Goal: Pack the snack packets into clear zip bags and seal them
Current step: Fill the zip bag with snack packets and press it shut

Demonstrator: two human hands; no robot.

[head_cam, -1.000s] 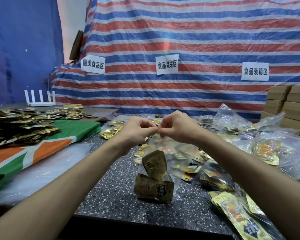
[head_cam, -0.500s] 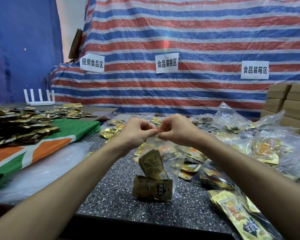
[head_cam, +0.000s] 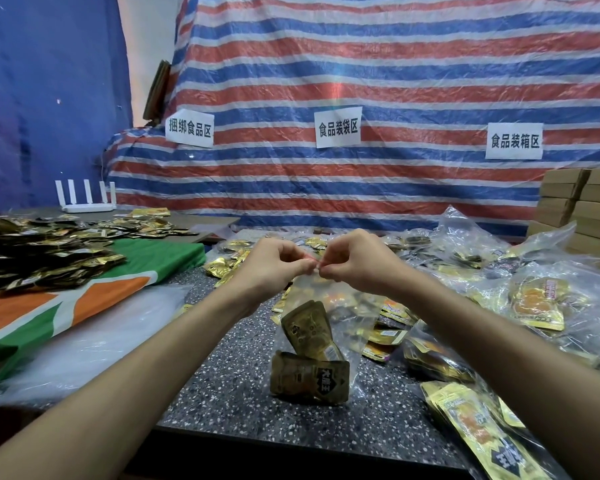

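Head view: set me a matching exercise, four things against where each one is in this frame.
Things: 1 zip bag; 2 router; 3 boxes; 4 cloth.
Places: A stacked, far right; B under loose packets, left; C centre, top pinched by left hand and right hand; D far left, at the back.
Pairs: 1-C; 2-D; 3-A; 4-B.

Whole back wall is a red-white-blue striped tarp (head_cam: 361, 64) with three white paper signs (head_cam: 338, 128) taped on it. Plain blue sheeting (head_cam: 49, 98) hangs left of the tarp, cardboard boxes (head_cam: 582, 209) are stacked at its right end, and a speckled dark tabletop (head_cam: 243, 393) sits in front.
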